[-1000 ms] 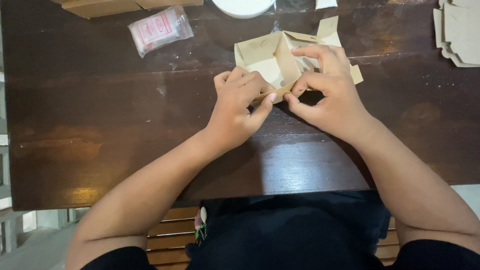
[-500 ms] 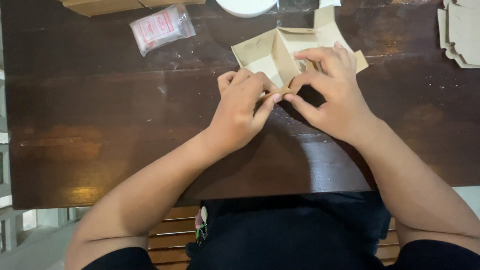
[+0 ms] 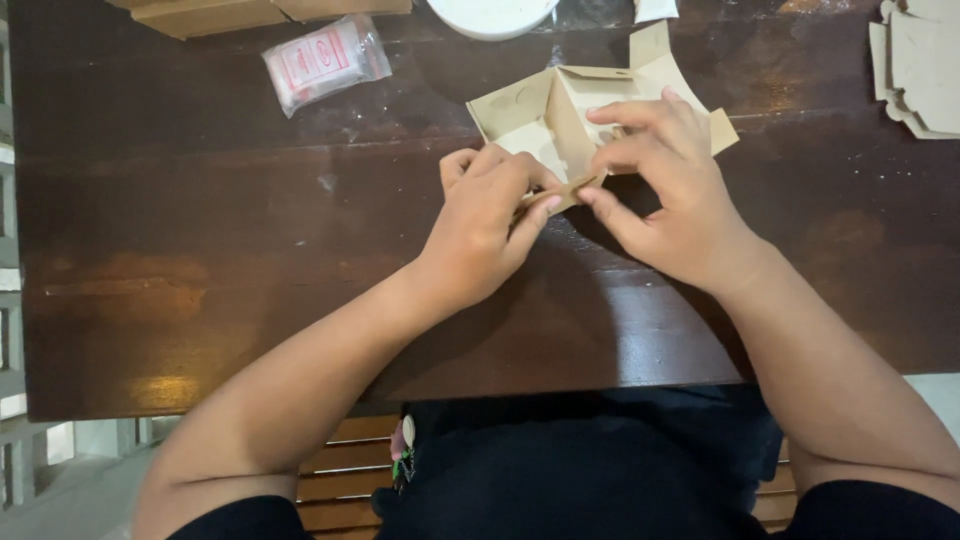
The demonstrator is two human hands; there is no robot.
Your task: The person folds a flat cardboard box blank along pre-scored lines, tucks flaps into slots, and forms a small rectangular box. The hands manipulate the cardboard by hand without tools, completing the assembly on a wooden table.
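Head view: plastic packet [image 3: 325, 60], flat cardboard stack [image 3: 920, 70] flank box [image 3: 560, 120].

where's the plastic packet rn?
Head view, upper left: the clear plastic packet lies on the dark wooden table, just below the cardboard pieces, well left of the left hand.

Left hand [image 3: 485, 225] and right hand [image 3: 670, 190] pinching near edge of tan cardboard box [image 3: 560, 125], half-folded, lying on dark wooden worktop [image 3: 200, 250]; clear packet [image 3: 325, 60] lying well apart, upper left.
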